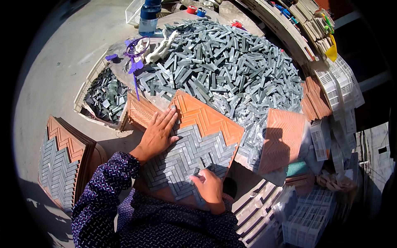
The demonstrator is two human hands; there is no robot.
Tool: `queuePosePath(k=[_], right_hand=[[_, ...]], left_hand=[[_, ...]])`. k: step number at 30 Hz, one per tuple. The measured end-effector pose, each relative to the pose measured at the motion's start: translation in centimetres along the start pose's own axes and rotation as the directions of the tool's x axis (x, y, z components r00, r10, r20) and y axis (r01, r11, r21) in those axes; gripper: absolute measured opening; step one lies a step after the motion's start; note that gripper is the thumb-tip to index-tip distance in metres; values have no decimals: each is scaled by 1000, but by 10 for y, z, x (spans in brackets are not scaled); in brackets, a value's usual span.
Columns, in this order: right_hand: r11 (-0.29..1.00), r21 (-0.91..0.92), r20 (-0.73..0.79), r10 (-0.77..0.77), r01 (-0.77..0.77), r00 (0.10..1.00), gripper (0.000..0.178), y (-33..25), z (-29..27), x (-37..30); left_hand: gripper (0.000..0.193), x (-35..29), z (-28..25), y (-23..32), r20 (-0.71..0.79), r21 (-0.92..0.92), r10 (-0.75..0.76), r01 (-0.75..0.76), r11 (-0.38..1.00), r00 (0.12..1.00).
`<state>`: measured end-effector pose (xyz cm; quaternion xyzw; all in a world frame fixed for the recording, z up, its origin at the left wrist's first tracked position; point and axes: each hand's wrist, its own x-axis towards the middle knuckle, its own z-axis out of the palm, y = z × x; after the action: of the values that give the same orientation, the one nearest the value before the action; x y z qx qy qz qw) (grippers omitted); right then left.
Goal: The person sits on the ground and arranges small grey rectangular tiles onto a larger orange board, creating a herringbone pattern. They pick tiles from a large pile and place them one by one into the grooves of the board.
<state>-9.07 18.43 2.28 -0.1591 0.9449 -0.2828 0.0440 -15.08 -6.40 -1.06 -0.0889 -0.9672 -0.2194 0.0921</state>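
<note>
nearest, a dark patterned sleeve (105,177) runs up to the left hand, and the right hand (209,190) reaches in over the lower right edge of an orange mould (206,113). the right fingers are bent, their tips down at a few loose-looking grey strips (201,165) that sit on top of the others; whether they pinch one i cannot tell. the laid strips (178,153) form a herringbone under and around those fingertips, filling the lower and middle part of the mould. the left hand (159,132) lies open across the upper left edge, fingers stretched out, thumb over the laid strips and fingertips near the bare orange grooves (they grip nothing that i can see).

off to the left stands a stack of moulds (64,142), its top one partly filled with the same pattern. to the right, a salmon mould (285,120) lies tilted, with a shadow over it. beyond the hands, a pale crate (99,120) holds dark pieces (105,97), beside a wide heap of grey strips (231,66). at the heap's left rest white gloves (163,47) and a purple thing (136,64); farther back stands a blue bottle (149,18).
</note>
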Motion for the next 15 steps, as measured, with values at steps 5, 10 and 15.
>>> queuePosePath(k=[5,10,15], right_hand=[[984,-153,57,97,-87,994,34,-6,11,-7],[973,163,96,147,-161,984,28,-10,1,-7],[862,495,155,33,-107,987,24,-14,-20,48]], left_hand=[[79,-1,1,-2,20,-18,18,-18,1000,1000],[79,-4,1,0,-22,-61,2,-4,998,1000],[80,-6,0,0,-46,-41,-28,26,999,999]])
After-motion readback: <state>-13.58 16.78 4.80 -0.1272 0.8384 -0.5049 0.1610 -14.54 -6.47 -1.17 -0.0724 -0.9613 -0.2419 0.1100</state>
